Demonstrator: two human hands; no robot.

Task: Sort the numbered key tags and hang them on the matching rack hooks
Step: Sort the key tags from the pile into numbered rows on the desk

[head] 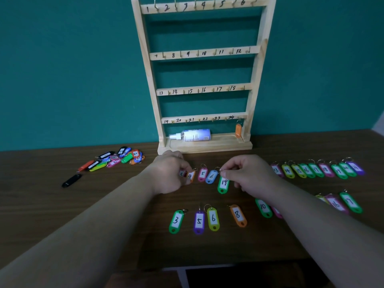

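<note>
Where the two forearms met at mid-frame, the left hand had its fingers curled and clamped on an orange tag marked 4, with another tag, apparently a 3, mostly hidden behind them. The right hand pinched, thumb against forefinger, the ring end of a green tag marked 19, its body pointing down the frame over the dark wooden desk. Between the hands lay a pink tag 5 and a blue tag 6, side by side. Lower centre held a near row: green tag 3, purple tag 5, yellow-green tag 6, orange tag 8, then green tag 10 just beside the right forearm. At the right ran a long row of tags reading from 13 upward, and below it a pink tag 16 and green tag 17. At the left sat a loose pile of mixed tags, with one black tag apart below it. Top centre, a wooden rack stood at the back of the desk against a teal wall, with four rails of hooks numbered 1 to 24. A hanging orange tag occupied the hook beside 24, and a spray bottle lay on its side in the base tray.
</note>
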